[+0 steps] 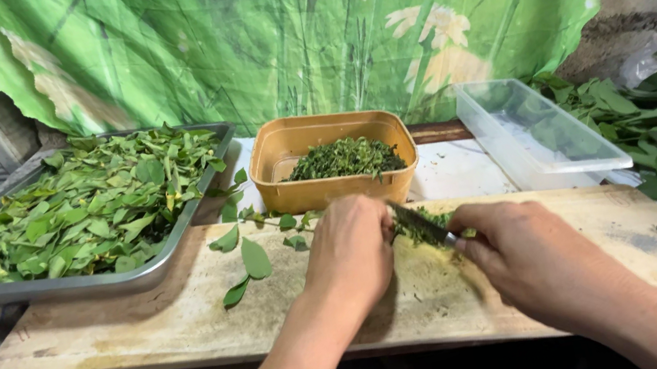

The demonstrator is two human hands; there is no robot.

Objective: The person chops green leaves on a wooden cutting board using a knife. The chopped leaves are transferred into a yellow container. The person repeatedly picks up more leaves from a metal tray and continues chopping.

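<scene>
R hand [530,252] grips knife [421,224], L hand [351,252] fingers pressed on chopped leaves [426,228] on board [145,320]

A single head-worn camera is looking forward and steeply down from close above the long pale wooden cutting board [145,320], taking in both forearms from the near edge and facing the green leaf-printed fabric backdrop [275,32] that is hanging just behind the work surface

Green leaves [81,210], grey tray [49,286], tan tub [294,191], green floral cloth [275,32].
</scene>
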